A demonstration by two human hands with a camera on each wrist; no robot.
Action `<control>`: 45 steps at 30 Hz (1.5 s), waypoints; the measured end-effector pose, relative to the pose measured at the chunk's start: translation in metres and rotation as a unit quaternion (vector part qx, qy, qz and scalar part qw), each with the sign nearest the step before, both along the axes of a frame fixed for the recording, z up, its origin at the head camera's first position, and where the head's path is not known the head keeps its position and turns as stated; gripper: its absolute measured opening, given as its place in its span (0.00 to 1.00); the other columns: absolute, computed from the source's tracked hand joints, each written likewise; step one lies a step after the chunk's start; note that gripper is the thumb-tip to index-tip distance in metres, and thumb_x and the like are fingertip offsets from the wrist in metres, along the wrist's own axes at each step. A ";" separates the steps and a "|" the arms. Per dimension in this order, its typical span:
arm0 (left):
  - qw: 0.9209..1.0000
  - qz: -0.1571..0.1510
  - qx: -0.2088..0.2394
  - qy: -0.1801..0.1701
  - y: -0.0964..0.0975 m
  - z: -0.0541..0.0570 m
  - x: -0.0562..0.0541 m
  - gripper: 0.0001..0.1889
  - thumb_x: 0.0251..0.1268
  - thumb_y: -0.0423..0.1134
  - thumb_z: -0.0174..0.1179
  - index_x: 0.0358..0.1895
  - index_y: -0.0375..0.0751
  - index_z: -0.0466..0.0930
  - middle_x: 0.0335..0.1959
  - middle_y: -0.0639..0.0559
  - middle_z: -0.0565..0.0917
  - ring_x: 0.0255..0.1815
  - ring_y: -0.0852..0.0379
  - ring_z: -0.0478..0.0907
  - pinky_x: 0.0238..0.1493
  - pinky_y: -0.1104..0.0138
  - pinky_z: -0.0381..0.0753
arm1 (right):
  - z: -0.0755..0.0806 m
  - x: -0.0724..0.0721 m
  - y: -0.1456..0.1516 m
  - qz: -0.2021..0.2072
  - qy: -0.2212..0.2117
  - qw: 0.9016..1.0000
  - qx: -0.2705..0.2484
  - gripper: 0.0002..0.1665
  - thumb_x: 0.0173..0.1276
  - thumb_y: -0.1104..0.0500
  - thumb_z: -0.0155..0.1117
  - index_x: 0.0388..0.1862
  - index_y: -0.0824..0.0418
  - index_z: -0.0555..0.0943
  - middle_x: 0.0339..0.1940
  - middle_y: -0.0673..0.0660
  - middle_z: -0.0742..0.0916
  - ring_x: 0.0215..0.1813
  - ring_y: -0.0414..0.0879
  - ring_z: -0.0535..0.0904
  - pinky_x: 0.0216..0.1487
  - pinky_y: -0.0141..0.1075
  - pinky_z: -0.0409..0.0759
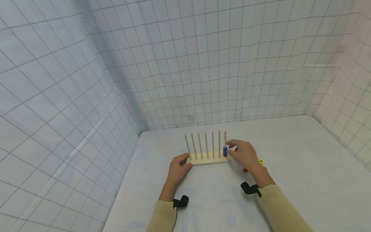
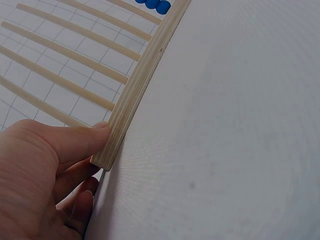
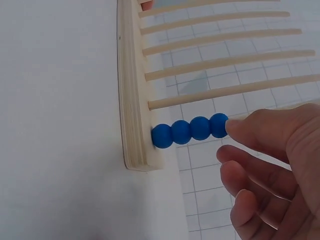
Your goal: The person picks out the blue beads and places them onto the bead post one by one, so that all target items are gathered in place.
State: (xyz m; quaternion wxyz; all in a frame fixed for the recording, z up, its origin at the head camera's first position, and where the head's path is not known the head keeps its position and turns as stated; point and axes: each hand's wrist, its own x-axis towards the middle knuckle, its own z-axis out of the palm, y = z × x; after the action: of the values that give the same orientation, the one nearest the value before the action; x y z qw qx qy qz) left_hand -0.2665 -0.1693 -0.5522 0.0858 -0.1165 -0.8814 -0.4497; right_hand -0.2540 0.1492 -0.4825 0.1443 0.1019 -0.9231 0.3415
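Note:
A pale wooden peg rack [image 1: 208,160] stands on the table, with several upright pegs in a row along its base. My left hand [image 1: 177,168] grips the left end of the base, thumb on the front edge [image 2: 100,135] and fingers behind. Several blue beads [image 3: 191,130] sit stacked on the rightmost peg, down to the base. At that peg is my right hand [image 1: 244,154], its thumb tip right at the top bead and the other visible fingers loosely bent, apart from the beads. The other pegs hold no beads.
Loose beads lie by the right wrist, partly hidden by it: a yellow-green bead [image 1: 261,162], a red bead [image 1: 245,170] and an orange bead [image 1: 265,168]. The white tabletop [image 1: 208,193] is bordered by grid-patterned cloth walls [image 1: 185,80] at the back and sides.

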 end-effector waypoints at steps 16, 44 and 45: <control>1.000 -0.001 0.003 -0.001 0.001 0.004 0.000 0.26 0.62 0.38 0.70 0.65 0.41 0.80 0.64 0.46 0.80 0.68 0.43 0.71 0.68 0.50 0.70 | 0.012 0.020 0.030 -0.013 0.020 1.000 0.019 0.18 0.64 0.59 0.73 0.54 0.55 0.86 0.41 0.50 0.89 0.35 0.45 0.81 0.33 0.39 0.79; 1.000 -0.010 0.013 0.003 -0.001 0.002 0.003 0.26 0.61 0.37 0.70 0.64 0.39 0.80 0.64 0.44 0.80 0.68 0.43 0.71 0.69 0.49 0.68 | -0.027 0.027 0.067 -0.041 -0.044 0.998 0.030 0.17 0.65 0.60 0.72 0.53 0.59 0.86 0.44 0.55 0.89 0.42 0.52 0.85 0.37 0.45 0.83; 1.000 -0.010 0.013 0.005 -0.001 0.002 0.003 0.26 0.61 0.37 0.70 0.64 0.39 0.80 0.64 0.44 0.80 0.68 0.43 0.71 0.69 0.48 0.68 | -0.027 0.027 0.067 -0.041 -0.045 0.998 0.030 0.17 0.65 0.60 0.72 0.53 0.59 0.86 0.45 0.55 0.89 0.42 0.51 0.84 0.37 0.45 0.83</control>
State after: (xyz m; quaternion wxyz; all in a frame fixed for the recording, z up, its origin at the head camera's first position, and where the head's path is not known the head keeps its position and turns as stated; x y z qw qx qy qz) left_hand -0.2636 -0.1701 -0.5501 0.0873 -0.1262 -0.8737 -0.4616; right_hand -0.2273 0.2163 -0.5100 0.1132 0.0524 -0.9421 0.3113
